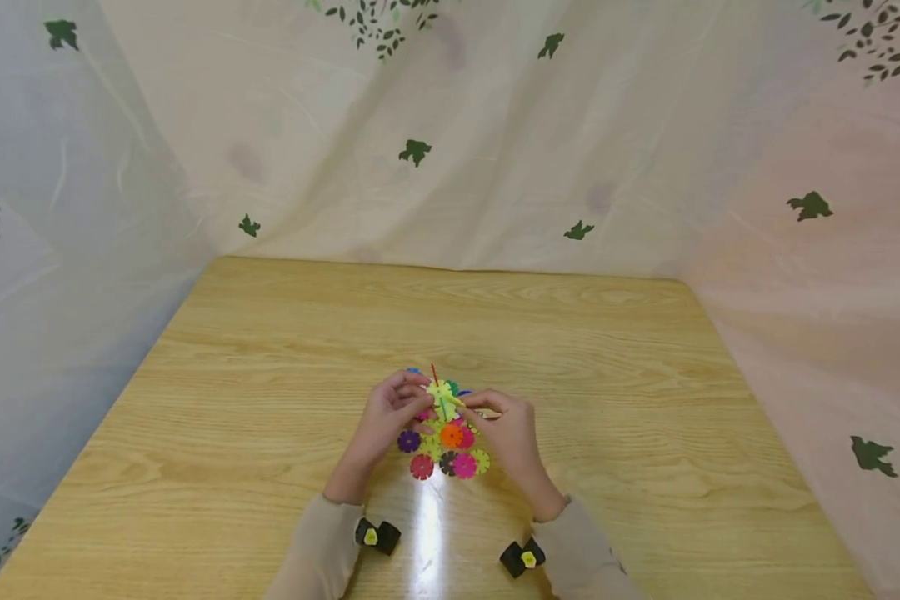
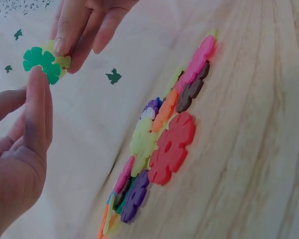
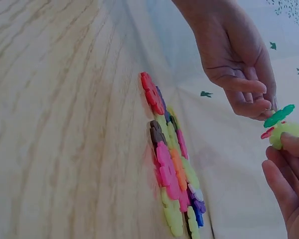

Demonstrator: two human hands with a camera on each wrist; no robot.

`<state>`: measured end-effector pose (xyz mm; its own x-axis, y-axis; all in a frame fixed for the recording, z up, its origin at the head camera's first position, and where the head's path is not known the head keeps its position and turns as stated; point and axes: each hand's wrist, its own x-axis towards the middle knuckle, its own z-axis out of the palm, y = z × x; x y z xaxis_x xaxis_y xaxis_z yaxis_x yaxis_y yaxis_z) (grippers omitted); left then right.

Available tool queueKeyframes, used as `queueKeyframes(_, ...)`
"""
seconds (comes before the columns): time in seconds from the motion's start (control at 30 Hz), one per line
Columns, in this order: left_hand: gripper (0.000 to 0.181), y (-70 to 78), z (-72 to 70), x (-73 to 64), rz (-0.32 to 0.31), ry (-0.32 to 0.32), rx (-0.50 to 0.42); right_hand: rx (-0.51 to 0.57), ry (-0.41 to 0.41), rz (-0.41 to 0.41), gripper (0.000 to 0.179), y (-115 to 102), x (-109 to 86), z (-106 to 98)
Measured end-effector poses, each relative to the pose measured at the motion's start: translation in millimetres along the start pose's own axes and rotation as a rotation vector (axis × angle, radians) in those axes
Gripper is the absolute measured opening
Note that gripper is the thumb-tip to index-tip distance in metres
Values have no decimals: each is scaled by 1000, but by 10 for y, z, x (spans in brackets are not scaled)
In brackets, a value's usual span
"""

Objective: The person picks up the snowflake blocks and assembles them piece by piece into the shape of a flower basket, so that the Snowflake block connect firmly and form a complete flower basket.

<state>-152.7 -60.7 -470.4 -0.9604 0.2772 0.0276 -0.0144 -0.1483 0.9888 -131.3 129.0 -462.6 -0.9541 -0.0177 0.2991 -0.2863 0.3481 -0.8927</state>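
Both hands meet above a pile of notched, flower-shaped plastic discs. My left hand pinches a green disc between thumb and fingertips. From the other side, my right hand pinches a yellow-green disc, thumb on its face. The green and yellow-green discs sit at an angle against each other, and a red disc shows edge-on beside them in the right wrist view. How these pieces are slotted together is partly hidden by the fingers.
Loose discs lie on the wooden table under the hands: a red one, a purple one, an orange one, a pink one and several others, some overlapping. A patterned cloth hangs behind the table and along its sides.
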Motion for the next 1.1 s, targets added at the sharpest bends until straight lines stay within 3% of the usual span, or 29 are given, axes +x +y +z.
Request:
queueKeyframes(0.1, 26, -3, -18, 19, -41, 37, 20, -35, -80, 83, 13, 18, 35, -20)
queueKeyframes(0.23, 28, -12, -73, 31, -62, 75, 33, -193, -235, 151, 13, 82, 98, -45)
queueKeyframes(0.4, 26, -22, -136, 39, -51, 99, 49, -480, -448, 145, 17, 153, 139, 29)
queueKeyframes(0.53, 27, -27, -161, 44, -50, 99, 49, -673, -510, 86, 27, 142, 159, 130)
queueKeyframes(0.6, 27, -29, -167, 50, -53, 104, 45, -701, -512, 59, 26, 137, 174, 155)
queueKeyframes(0.7, 27, -33, -173, 59, -63, 104, 42, -631, -457, 57, 21, 157, 204, 146)
queueKeyframes(0.8, 28, -27, -176, 62, -70, 104, 36, -438, -332, 70, 11, 193, 239, 110)
queueKeyframes(0.93, 29, -12, -180, 60, -75, 112, 31, -210, -218, -6, 4, 200, 275, 89)
queueKeyframes(1.1, 27, -17, -182, 67, -79, 115, 40, -188, -182, -91, 7, 171, 268, 115)
